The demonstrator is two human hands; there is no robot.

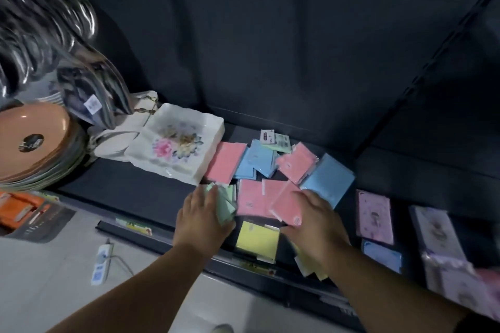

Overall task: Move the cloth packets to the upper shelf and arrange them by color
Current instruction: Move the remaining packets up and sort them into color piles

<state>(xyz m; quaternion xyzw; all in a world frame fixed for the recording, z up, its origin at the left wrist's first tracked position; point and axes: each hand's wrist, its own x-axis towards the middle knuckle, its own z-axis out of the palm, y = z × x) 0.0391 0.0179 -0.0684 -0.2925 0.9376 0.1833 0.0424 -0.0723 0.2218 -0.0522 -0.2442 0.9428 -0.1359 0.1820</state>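
Two bare forearms reach up from the bottom edge toward a dark shelf [130, 186] strewn with small flat cloth packets [259, 159]. The left hand [201, 220] lies on a short fan of green packets [226, 204], fingers curled over their top and thumb at the near edge, so it appears to grip them. The right hand [315, 224] is spread over the near corner of the pink packets [254, 197]. Motion blur hides whether it pinches one or only presses down, so its hold cannot be told.

Between the two hands, slightly nearer the person, lies a yellow packet [257, 239]. Pale yellow packets [307, 265] poke out beneath the right wrist. Just beyond the right fingertips sits a large blue packet [328, 180]. Farther beyond both hands, more pink and blue packets and one pale green one overlap in a mixed heap. Beyond the left hand, a white floral cloth [176, 146] touches that heap. Outside the right hand, purple packets [374, 216] lie apart from the rest.

Sorting looks to be at an early stage. The greens seem gathered under the left hand, but pinks and blues are interleaved and no colour has a row of its own. Whether this surface is the upper shelf cannot be told.
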